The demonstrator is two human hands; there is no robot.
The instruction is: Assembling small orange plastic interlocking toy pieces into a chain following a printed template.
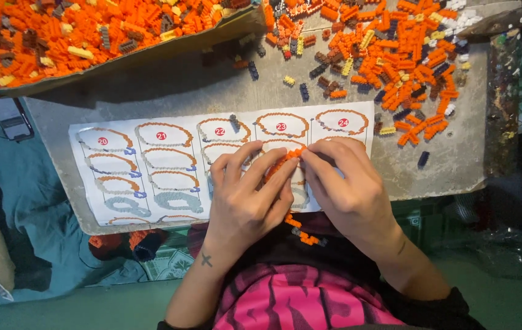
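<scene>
My left hand [245, 195] and my right hand [340, 183] meet over the near edge of a white instruction sheet [169, 177] with drawn ring shapes. Together they pinch a curved strip of small orange building bricks [284, 160], fingertips pressed on it from both sides. A few more orange bricks [300, 231] hang or lie just below the hands, over dark clothing. Most of the strip is hidden by my fingers.
A grey board [444, 165] carries the sheet and a loose heap of orange, yellow and dark bricks [407, 55] at the far right. A cardboard tray [89, 30] full of orange bricks sits far left. A phone [11, 119] lies on blue cloth to the left.
</scene>
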